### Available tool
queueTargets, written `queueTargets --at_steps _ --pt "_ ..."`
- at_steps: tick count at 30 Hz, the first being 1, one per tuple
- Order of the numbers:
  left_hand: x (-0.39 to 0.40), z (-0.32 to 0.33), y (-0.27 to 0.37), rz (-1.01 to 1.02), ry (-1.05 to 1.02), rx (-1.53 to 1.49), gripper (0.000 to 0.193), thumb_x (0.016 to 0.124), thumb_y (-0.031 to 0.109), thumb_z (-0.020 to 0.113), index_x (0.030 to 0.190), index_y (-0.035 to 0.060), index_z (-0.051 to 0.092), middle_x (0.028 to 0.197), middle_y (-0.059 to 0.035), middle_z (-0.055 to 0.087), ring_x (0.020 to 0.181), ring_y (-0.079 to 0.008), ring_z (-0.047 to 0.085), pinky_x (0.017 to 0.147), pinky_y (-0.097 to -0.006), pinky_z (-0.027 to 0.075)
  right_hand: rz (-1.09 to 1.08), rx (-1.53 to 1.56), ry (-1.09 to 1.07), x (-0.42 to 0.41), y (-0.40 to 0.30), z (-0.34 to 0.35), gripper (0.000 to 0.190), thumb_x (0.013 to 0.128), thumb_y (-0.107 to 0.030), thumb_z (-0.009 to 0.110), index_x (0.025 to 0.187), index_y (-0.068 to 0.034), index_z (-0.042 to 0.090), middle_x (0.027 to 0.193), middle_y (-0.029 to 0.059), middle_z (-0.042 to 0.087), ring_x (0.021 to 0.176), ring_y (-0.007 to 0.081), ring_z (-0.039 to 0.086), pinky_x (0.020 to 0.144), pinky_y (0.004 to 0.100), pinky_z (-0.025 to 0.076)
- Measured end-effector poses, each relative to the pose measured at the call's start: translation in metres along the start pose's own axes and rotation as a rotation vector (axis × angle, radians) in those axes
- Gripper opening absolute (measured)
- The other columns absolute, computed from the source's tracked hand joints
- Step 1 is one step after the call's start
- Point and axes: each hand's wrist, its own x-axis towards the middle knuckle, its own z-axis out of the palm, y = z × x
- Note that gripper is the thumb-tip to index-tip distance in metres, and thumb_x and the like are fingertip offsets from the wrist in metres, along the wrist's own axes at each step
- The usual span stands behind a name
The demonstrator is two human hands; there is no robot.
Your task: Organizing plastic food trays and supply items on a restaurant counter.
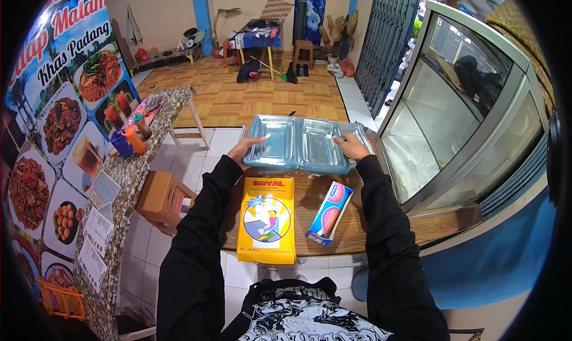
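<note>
A stack of clear plastic hinged food containers (298, 144), lids folded open, lies at the far side of the wooden table (308, 247). My left hand (245, 150) grips its left edge, thumb on top and fingers mostly hidden. On the right, my right hand (353, 147) holds the stack with the thumb over the rim; more clear plastic shows beyond that hand. Nearer to me, a yellow cardboard box (267, 220) with a cartoon figure lies flat on the left. A blue and pink carton (330, 213) rests at a slant to its right, not touching it.
A glass display case (429, 113) stands at the right. To the left are a stone-patterned counter (134, 171) with an orange squeeze bottle (135, 141) and a blue container (121, 143), and a brown plastic stool (163, 200). A low table (257, 39) stands farther back.
</note>
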Motion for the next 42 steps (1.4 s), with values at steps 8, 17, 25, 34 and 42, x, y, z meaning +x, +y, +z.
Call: queueTargets --at_steps 8,17,25,34,42 --pt "0.003 0.001 0.008 0.176 -0.049 0.013 0.024 0.071 0.005 0.054 0.094 -0.0023 0.052 0.08 -0.0079 0.058 0.068 -0.0147 0.058 0.066 -0.0247 0.048 0.159 0.757 -0.067 -0.02 -0.044 -0.015 0.051 0.081 -0.043 0.042 0.101 0.003 0.049 0.087 0.0122 0.057 0.076 0.0134 0.055 0.065 0.0258 0.045" --pt "-0.017 0.06 0.049 0.191 -0.182 -0.154 0.025 0.077 0.016 0.051 0.093 -0.0021 0.047 0.074 -0.0078 0.057 0.061 -0.0138 0.057 0.057 -0.0255 0.049 0.075 0.949 0.014 -0.024 -0.063 -0.052 0.03 0.083 -0.025 0.045 0.095 0.002 0.047 0.079 0.0068 0.056 0.063 0.0116 0.056 0.056 0.0245 0.048" --pt "-0.002 0.034 0.049 0.195 -0.173 -0.141 0.021 0.072 0.009 0.05 0.087 -0.0052 0.049 0.077 -0.0113 0.056 0.064 -0.0185 0.057 0.062 -0.0292 0.049 0.007 0.876 -0.044 -0.019 -0.076 -0.061 0.027 0.083 -0.021 0.044 0.096 0.002 0.046 0.077 0.0061 0.056 0.062 0.0113 0.056 0.054 0.0227 0.048" --pt "-0.002 0.003 0.041 0.245 -0.194 -0.284 0.014 0.072 0.009 0.05 0.081 -0.0021 0.054 0.075 -0.0094 0.057 0.068 -0.0174 0.055 0.063 -0.0272 0.047 0.141 1.101 -0.049 -0.012 -0.061 -0.059 0.067 0.078 -0.052 0.041 0.115 0.004 0.038 0.095 0.0165 0.055 0.1 0.0231 0.048 0.087 0.0346 0.036" --pt "-0.025 -0.03 0.055 0.259 -0.092 -0.393 0.015 0.073 0.009 0.05 0.084 -0.0015 0.052 0.076 -0.01 0.057 0.07 -0.0199 0.057 0.065 -0.0309 0.048 0.186 -0.367 0.134 -0.029 0.04 -0.035 0.067 0.06 -0.044 0.067 0.1 0.006 0.048 0.097 0.0248 0.052 0.094 0.0332 0.049 0.08 0.0349 0.039"
